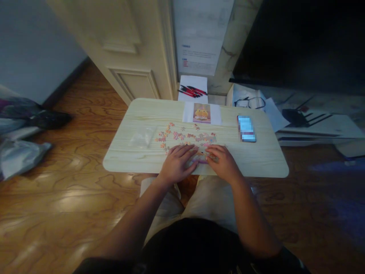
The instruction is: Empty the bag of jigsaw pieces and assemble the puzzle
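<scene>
A partly joined jigsaw puzzle lies near the front edge of the small table, largely hidden by my hands. My left hand rests over its left side, palm down, fingers stretched out and thumb apart. At its right side, my right hand touches it with fingertips and thumb, the fingers slightly bent and apart. Loose jigsaw pieces are scattered just beyond both hands, some in small clusters. Behind them lies a paper with a printed reference picture of a yellow figure. Whether a single piece sits under my fingers is hidden.
A clear plastic bag lies left of the pieces, and a lit phone lies on the right of the pale table. Beyond its far edge are red and black pens, glasses and a black router.
</scene>
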{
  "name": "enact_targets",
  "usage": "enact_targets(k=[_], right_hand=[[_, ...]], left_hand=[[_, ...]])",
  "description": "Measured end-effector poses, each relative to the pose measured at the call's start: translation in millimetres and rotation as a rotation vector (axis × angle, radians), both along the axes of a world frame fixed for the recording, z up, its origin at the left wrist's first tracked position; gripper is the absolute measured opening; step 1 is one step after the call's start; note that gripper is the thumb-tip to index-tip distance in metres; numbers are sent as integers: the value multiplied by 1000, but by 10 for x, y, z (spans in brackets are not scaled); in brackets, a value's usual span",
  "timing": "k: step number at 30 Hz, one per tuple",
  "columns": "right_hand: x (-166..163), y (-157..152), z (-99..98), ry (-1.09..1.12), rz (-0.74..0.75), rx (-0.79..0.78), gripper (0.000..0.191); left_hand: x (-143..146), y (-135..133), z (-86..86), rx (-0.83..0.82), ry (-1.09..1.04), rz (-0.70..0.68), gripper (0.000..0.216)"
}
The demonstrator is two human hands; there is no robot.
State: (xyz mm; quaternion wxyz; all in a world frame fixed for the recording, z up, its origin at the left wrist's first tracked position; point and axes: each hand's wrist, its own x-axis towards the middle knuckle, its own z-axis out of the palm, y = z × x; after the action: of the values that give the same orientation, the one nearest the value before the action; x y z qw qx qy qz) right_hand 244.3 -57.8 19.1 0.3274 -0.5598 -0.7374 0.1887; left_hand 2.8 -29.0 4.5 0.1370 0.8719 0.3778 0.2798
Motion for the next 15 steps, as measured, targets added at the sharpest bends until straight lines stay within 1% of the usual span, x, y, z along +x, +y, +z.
enact_targets(k=[5,7,11,15], right_hand=[[-29,110,-34,-64,-86,3,25],[-39,182,-15,-83,-90,10,24],[-139,330,48,-83,-41,30,21],[-316,478,76,-84,-19,13,19]], left_hand=[[-104,16,-21,31,11,35,31],[-143,9,-28,39,32,42,28],[-222,-7,-37,50,91,36,29],[-311,-8,-59,24,138,19,34]])
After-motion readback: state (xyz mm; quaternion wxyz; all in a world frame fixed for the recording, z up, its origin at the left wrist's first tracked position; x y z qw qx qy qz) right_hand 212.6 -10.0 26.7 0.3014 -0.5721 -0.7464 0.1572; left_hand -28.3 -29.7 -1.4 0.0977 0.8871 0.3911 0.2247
